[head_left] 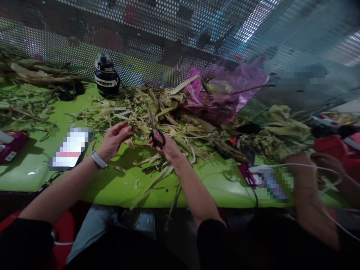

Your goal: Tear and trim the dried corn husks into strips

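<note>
Scissors gripped in right hand point near left hand pinching a husk; a slip could nick fingers.

The widest bare stretch of the green table lies at the near edge, right of centre, between the right hand and a co-worker's arm, with only loose scraps on it. A smaller bare patch lies near left, between the phone and the left hand. Farther in, the husk pile runs across the middle and bars a straight reach to the pink bag and the perforated screen behind. A black bottle stands far left against the screen. A white cable crosses the near right.
</note>
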`<control>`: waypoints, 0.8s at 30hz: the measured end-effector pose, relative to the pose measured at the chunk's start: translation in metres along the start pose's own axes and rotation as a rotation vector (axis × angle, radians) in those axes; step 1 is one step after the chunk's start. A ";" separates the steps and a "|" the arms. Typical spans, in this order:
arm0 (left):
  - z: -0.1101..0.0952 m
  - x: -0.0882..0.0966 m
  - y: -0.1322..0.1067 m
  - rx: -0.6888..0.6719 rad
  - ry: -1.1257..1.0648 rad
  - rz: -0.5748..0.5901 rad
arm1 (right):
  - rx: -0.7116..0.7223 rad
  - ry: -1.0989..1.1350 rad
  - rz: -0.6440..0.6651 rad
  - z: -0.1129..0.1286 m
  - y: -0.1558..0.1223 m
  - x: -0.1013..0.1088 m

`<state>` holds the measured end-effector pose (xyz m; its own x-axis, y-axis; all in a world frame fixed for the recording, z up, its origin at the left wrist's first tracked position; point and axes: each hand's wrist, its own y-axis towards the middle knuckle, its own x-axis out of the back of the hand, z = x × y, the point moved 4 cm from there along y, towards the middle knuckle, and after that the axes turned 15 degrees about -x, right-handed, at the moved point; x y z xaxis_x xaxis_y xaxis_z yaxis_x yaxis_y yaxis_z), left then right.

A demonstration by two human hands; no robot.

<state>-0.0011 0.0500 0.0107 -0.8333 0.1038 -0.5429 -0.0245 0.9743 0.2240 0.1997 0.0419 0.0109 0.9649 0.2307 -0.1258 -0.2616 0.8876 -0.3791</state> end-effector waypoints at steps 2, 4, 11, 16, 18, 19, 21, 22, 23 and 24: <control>-0.001 0.002 0.001 -0.035 -0.011 -0.055 | 0.010 -0.064 0.017 0.001 -0.002 0.000; -0.003 0.006 0.003 -0.073 -0.015 -0.122 | 0.011 -0.144 0.030 0.002 -0.004 0.002; -0.010 0.011 0.009 -0.153 0.011 -0.160 | -0.005 -0.424 0.068 0.006 -0.014 0.006; -0.008 0.006 0.004 -0.151 0.041 -0.141 | -0.071 -0.466 0.127 -0.006 -0.010 -0.010; -0.005 0.005 0.002 -0.139 0.077 -0.108 | -0.064 -0.454 0.135 -0.009 -0.008 -0.015; -0.004 0.005 0.001 -0.139 0.092 -0.083 | -0.052 -0.449 0.131 -0.009 -0.007 -0.016; -0.002 0.004 0.000 -0.147 0.115 -0.031 | -0.029 -0.446 0.110 -0.007 -0.008 -0.018; -0.001 0.004 -0.001 -0.150 0.126 -0.013 | -0.026 -0.447 0.097 -0.005 -0.009 -0.018; 0.000 0.004 -0.001 -0.150 0.135 0.002 | -0.026 -0.449 0.086 -0.003 -0.011 -0.018; 0.000 0.003 -0.001 -0.149 0.142 0.012 | -0.028 -0.452 0.073 -0.001 -0.013 -0.019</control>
<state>-0.0039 0.0489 0.0084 -0.9031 0.0754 -0.4228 -0.0873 0.9317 0.3526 0.1850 0.0259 0.0167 0.8557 0.4490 0.2574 -0.3242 0.8527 -0.4096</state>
